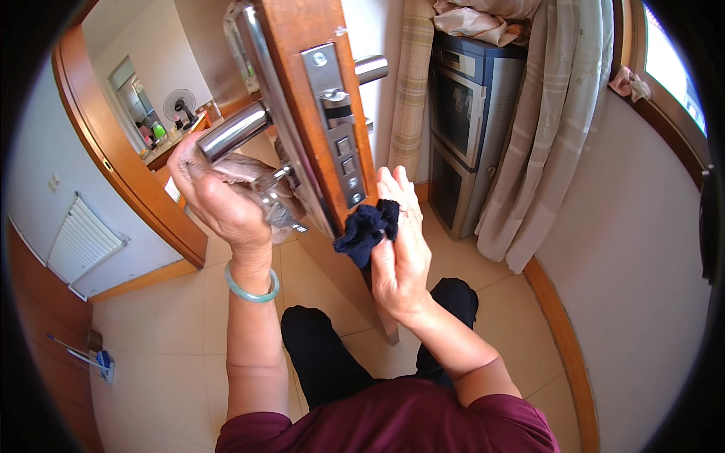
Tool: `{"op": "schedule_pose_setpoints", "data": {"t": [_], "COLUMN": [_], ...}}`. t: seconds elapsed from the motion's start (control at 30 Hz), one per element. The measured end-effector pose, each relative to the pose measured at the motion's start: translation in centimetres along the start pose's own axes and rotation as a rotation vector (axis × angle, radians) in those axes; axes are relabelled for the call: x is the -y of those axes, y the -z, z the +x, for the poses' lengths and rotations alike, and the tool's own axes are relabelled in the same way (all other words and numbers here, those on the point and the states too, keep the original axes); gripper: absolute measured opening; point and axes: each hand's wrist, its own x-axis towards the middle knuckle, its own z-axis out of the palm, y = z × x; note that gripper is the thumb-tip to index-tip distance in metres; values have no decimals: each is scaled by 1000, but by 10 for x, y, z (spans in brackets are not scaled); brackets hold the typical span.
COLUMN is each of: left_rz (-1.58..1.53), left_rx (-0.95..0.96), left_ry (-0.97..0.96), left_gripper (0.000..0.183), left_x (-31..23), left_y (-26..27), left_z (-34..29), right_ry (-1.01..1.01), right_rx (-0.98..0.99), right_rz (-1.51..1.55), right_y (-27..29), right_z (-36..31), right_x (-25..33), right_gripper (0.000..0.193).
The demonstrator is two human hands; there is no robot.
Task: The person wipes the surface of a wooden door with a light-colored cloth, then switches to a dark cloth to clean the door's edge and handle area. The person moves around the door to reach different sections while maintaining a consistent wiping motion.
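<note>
A wooden door (281, 23) stands edge-on before me, with a metal lock plate (337, 124) set in its edge. My left hand (223, 200), a green bangle on its wrist, is curled at the end of the silver lever handle (236, 134); its fingers are partly hidden and shaded. Beside that hand, keys (281, 211) hang from the lock cylinder. Below the lock plate, my right hand (404, 253) pinches a dark blue cloth (368, 230) against the door's edge. On the door's far side another lever (371, 69) sticks out.
A grey-blue cabinet (461, 113) with fabric on top stands at the back right, beside pale curtains (547, 143). On the left are a wooden door frame (124, 162) and a white wall radiator (87, 238). My knees are on either side of the door's lower part.
</note>
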Motion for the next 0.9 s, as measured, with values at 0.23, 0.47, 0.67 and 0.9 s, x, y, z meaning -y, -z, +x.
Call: {"op": "schedule_pose_setpoints", "data": {"t": [0.23, 0.47, 0.67, 0.9], "left_rz": [89, 18, -18, 59], "left_rx": [18, 50, 71, 75], "left_ry": [-99, -85, -126, -129], "left_gripper": [38, 38, 34, 38], "left_x": [9, 7, 13, 7], "left_y": [5, 5, 4, -2], "left_z": [1, 2, 3, 5], "right_ry": [268, 102, -195, -553], "right_rx": [-228, -83, 52, 50], "right_rz": [20, 47, -14, 150], "right_y": [-23, -15, -11, -8], "right_z": [80, -11, -143, -223], "right_x": [3, -17, -50, -70], "right_gripper": [33, 54, 55, 53]}}
